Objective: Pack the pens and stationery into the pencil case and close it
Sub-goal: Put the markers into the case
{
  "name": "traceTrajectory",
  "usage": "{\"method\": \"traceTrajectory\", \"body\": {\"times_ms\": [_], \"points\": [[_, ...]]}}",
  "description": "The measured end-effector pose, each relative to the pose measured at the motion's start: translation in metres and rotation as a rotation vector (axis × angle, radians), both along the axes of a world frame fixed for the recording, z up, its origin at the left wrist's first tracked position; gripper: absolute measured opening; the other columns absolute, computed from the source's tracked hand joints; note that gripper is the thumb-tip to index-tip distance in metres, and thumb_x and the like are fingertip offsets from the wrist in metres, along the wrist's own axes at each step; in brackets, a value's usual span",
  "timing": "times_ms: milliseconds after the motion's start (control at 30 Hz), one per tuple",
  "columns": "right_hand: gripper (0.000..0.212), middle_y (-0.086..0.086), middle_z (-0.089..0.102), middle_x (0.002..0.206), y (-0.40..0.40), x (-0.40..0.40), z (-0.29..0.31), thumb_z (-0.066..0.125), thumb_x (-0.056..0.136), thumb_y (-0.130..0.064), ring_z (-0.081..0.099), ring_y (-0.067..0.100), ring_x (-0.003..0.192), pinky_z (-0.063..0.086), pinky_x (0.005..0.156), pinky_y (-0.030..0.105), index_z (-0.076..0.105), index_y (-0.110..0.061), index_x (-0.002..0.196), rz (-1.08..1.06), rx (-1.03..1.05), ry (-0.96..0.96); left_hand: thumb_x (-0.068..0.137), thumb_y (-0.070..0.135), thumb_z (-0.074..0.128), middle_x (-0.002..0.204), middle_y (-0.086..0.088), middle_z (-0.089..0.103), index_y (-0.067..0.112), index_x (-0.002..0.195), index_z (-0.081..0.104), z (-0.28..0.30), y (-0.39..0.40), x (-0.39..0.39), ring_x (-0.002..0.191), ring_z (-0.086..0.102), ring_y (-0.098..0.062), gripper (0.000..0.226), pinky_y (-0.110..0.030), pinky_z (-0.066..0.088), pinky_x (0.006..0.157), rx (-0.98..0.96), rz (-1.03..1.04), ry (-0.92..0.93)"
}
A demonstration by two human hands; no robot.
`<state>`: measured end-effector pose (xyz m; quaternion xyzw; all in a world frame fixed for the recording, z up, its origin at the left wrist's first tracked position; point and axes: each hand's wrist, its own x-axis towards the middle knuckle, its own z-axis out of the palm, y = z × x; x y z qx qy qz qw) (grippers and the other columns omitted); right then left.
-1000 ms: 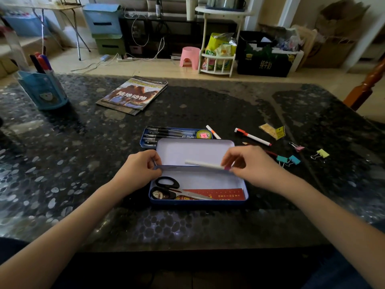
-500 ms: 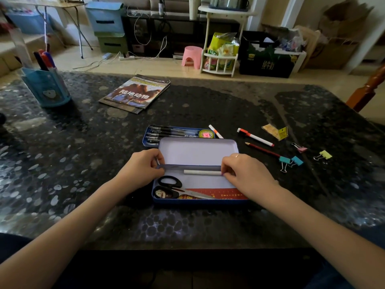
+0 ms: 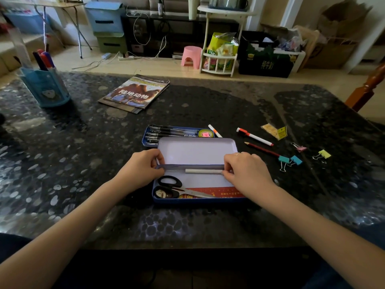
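Hands have barely shifted since half a second ago; a second back the right hand (image 3: 245, 174) was holding the white stick (image 3: 203, 171) up in the air, and now it lies flat in the pencil case (image 3: 198, 200) near the hinge, the fingers curled round its right end. The left hand (image 3: 143, 170) pinches the case's left edge at the hinge. Also in the case: black scissors (image 3: 177, 187) and a red ruler (image 3: 220, 193). Behind the open lid (image 3: 196, 152) sits a blue tray (image 3: 145, 140) with black pens (image 3: 170, 131) and a tape roll (image 3: 206, 133). Orange-capped marker (image 3: 254, 139), red pencil (image 3: 261, 149) and binder clips (image 3: 290, 160) lie loose on the desk (image 3: 83, 163) to the right.
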<state>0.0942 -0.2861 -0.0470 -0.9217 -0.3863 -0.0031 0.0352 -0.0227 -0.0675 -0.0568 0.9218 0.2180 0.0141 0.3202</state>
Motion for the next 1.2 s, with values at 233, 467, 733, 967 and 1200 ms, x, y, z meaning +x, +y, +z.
{"method": "traceTrajectory", "body": {"times_ms": [233,467,733,967,1200], "points": [[0.017,-0.010,0.055,0.073,0.005,0.038,0.025,0.067,0.084,-0.041,0.052,0.007,0.070,0.041,0.065,0.026,0.060,-0.026,0.080,-0.068,0.201,0.242,0.082,0.015,0.068,0.071,0.004,0.058,0.029,0.076,0.052,0.001,0.000,-0.001,0.061,0.053,-0.007,0.022,-0.016,0.035,0.052,0.016,-0.003,0.018],[0.011,0.004,0.069,0.095,0.061,0.106,0.005,0.067,0.087,-0.021,0.061,0.015,0.084,0.053,0.078,0.034,0.070,-0.015,0.096,-0.213,0.207,0.262,0.082,0.015,0.067,0.071,0.005,0.057,0.029,0.077,0.052,0.004,-0.001,0.000,0.062,0.052,-0.007,0.021,-0.017,0.036,0.053,0.002,-0.011,0.034],[0.024,0.008,0.064,0.089,0.100,0.115,0.000,0.073,0.080,-0.022,0.063,0.025,0.083,0.053,0.070,0.036,0.063,-0.009,0.097,-0.318,-0.033,0.171,0.081,0.016,0.067,0.070,0.007,0.055,0.032,0.074,0.050,0.003,0.001,0.000,0.061,0.052,-0.005,0.025,-0.016,0.035,0.053,-0.002,-0.012,0.040],[0.031,0.009,0.063,0.097,0.091,0.112,0.011,0.070,0.083,-0.017,0.063,0.025,0.087,0.055,0.077,0.042,0.056,-0.010,0.109,-0.287,0.141,0.100,0.082,0.015,0.067,0.071,0.006,0.056,0.031,0.074,0.050,0.005,-0.002,0.000,0.061,0.051,-0.005,0.025,-0.015,0.034,0.052,-0.011,-0.019,0.043],[0.032,0.003,0.060,0.094,0.061,0.081,0.051,0.068,0.083,-0.004,0.065,0.016,0.084,0.059,0.062,0.028,0.054,-0.017,0.109,-0.021,0.628,0.395,0.082,0.016,0.067,0.072,0.006,0.055,0.031,0.075,0.050,0.004,-0.002,-0.001,0.062,0.052,-0.005,0.024,-0.014,0.034,0.051,0.006,-0.017,0.038]]}}
